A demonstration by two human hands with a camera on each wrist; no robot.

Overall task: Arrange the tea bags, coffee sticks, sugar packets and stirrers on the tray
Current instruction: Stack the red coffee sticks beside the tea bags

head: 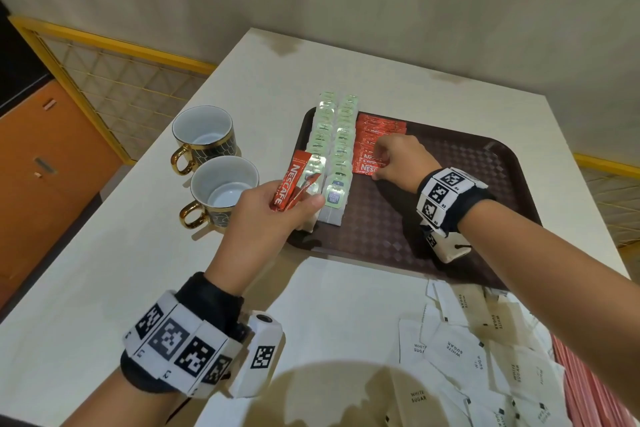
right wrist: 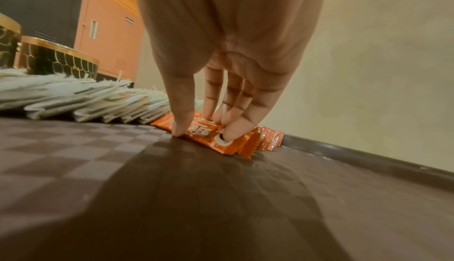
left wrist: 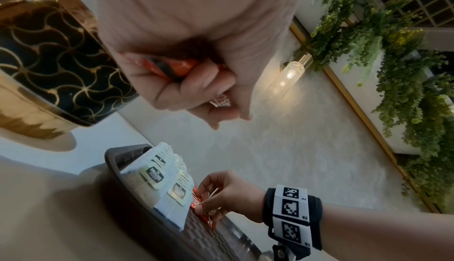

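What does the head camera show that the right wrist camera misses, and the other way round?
Only the head view shows the left hand holding spare red coffee sticks, the white sugar packets lying on the table outside the tray, and the cups' empty insides.

Only the right wrist view shows, close up, the thumb and fingertips pressing the nearest coffee stick flat on the tray.

Both show the right hand, the row of tea bags, the brown tray and two cups.
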